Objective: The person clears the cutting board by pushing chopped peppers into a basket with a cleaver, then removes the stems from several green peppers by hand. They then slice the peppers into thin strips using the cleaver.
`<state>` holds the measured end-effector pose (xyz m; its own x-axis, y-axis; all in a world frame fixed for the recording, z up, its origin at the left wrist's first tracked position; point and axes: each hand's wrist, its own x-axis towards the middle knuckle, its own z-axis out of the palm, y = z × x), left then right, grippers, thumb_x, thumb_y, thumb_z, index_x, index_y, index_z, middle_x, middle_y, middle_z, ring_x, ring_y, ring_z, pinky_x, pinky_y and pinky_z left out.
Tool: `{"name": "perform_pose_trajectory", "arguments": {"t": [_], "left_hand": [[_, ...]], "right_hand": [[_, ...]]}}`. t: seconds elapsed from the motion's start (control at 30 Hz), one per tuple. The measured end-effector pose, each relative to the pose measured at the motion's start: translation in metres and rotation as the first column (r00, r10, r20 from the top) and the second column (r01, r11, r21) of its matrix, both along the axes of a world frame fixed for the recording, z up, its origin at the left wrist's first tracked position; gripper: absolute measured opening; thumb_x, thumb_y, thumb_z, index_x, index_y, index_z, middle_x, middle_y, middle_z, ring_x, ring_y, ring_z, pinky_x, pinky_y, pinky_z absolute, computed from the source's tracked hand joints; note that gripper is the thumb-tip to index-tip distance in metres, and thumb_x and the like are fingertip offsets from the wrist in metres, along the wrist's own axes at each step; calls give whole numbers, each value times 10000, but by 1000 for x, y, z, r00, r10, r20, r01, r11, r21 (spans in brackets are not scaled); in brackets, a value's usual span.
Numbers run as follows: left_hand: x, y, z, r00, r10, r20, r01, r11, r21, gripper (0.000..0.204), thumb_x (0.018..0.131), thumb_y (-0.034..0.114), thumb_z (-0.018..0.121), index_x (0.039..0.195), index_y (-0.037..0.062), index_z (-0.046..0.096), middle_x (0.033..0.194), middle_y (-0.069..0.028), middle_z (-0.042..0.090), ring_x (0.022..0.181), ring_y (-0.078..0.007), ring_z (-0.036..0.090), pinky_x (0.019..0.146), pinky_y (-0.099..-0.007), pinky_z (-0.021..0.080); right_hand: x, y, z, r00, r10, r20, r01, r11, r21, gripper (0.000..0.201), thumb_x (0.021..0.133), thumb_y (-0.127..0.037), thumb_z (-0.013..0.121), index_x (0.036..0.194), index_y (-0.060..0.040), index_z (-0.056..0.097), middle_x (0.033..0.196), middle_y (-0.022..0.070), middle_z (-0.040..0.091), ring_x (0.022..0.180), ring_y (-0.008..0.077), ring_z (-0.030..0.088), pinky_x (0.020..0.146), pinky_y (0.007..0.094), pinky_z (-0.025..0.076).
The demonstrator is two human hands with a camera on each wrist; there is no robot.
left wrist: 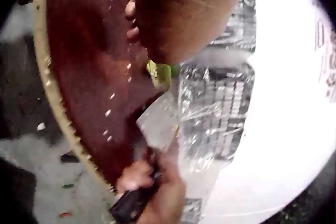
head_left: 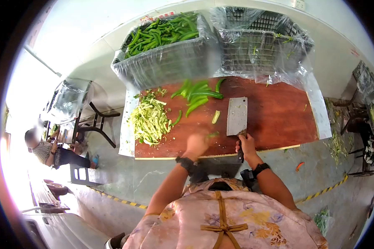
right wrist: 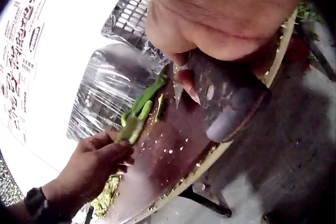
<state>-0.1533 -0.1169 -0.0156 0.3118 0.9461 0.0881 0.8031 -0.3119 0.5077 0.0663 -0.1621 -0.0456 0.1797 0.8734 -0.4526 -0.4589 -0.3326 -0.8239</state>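
My right hand (head_left: 248,146) grips the dark handle (right wrist: 223,95) of a cleaver, whose broad blade (head_left: 237,114) lies over the board. Fingers curl round that handle in the right wrist view. To the left, near the board's front edge, my left hand (head_left: 197,144) is blurred in the head view. The right wrist view shows this left hand (right wrist: 92,166) pinching a piece of green pepper (right wrist: 126,131). A cut pepper piece (head_left: 216,117) lies left of the blade. Several whole green peppers (head_left: 199,92) sit farther back, and a heap of sliced pepper (head_left: 151,122) covers the left end.
The reddish-brown board (head_left: 278,120) tops the table. Behind it stand a plastic-lined crate of green peppers (head_left: 164,60) and another lined crate (head_left: 262,52) with scraps. A person (head_left: 50,149) sits at far left near a chair (head_left: 95,120). A red pepper (head_left: 300,166) lies on the floor.
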Motion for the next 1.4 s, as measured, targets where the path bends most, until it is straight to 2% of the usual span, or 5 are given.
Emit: {"name": "perform_pose_trajectory", "arguments": {"t": [0.17, 0.37, 0.87, 1.0, 1.4], "left_hand": [[-53, 12, 60, 894, 310, 324, -406, 866, 291, 120, 783, 53, 614, 897, 47, 577, 780, -130, 594, 665, -309, 580, 579, -379, 462], [-106, 3, 23, 964, 251, -85, -156, 797, 584, 197, 714, 15, 604, 903, 64, 580, 817, -131, 597, 701, -334, 583, 615, -428, 462], [-108, -8, -14, 808, 578, 118, -572, 816, -81, 196, 755, 247, 674, 825, 72, 621, 761, -165, 634, 683, -302, 637, 617, -387, 496], [-103, -9, -7, 81, 723, 686, 37, 685, -727, 49, 878, 122, 556, 863, 86, 584, 701, 20, 528, 537, -76, 455, 458, -221, 381], [-90, -20, -13, 368, 646, 669, -29, 727, -686, 205, 889, 195, 504, 934, 25, 608, 784, -21, 564, 655, -120, 510, 569, -253, 427]], "right_hand": [[2, 2, -2, 998, 55, 7, -54, 998, -45, 117, 885, -142, 526, 928, -52, 464, 576, 61, 476, 407, 144, 445, 384, 318, 377], [4, 3, -6, 996, 83, 40, -82, 996, -31, 104, 896, -141, 508, 922, -52, 461, 579, 52, 474, 419, 140, 446, 395, 322, 388], [6, 2, -6, 992, 96, 77, -95, 995, -13, 114, 901, -140, 505, 944, -43, 464, 598, 68, 491, 435, 149, 468, 393, 325, 412], [4, 2, -1, 994, 86, 64, -83, 995, -47, 116, 905, -142, 502, 953, -43, 466, 615, 68, 495, 443, 150, 472, 395, 329, 414], [5, 0, -2, 994, 89, 67, -87, 996, -31, 100, 906, -152, 504, 927, -62, 466, 618, 60, 496, 456, 151, 478, 409, 340, 417]]}}
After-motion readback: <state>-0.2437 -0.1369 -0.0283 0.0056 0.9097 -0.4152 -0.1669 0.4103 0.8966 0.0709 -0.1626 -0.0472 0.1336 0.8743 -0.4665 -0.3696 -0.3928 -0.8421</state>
